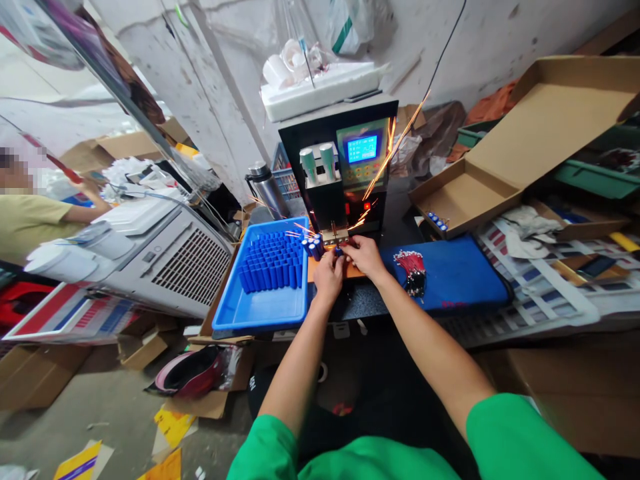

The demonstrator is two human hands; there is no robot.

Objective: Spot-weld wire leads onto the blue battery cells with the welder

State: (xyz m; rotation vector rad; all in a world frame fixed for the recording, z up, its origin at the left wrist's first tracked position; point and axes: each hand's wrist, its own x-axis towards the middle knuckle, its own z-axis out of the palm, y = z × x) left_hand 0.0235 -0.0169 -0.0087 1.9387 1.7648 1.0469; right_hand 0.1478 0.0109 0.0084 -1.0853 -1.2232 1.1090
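Sparks fly: left hand (329, 273) and right hand (364, 257) pinch blue cell (339, 251) under spot welder (340, 170); tray (260, 310) of cells (273, 267) mostly full, many apparently left.

Blue tray (260, 310), blue cells (273, 267), orange sparks (395, 147), green sleeves (520, 433)

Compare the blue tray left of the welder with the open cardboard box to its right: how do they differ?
The blue tray is plastic and lidless; the cardboard box is brown with a hinged lid flipped open. The tray holds dense rows of upright blue cells; the box holds only a few cells at its near edge. The tray sits beside the left hand; the box lies beyond the right hand. Both are shallow and hold blue cells.
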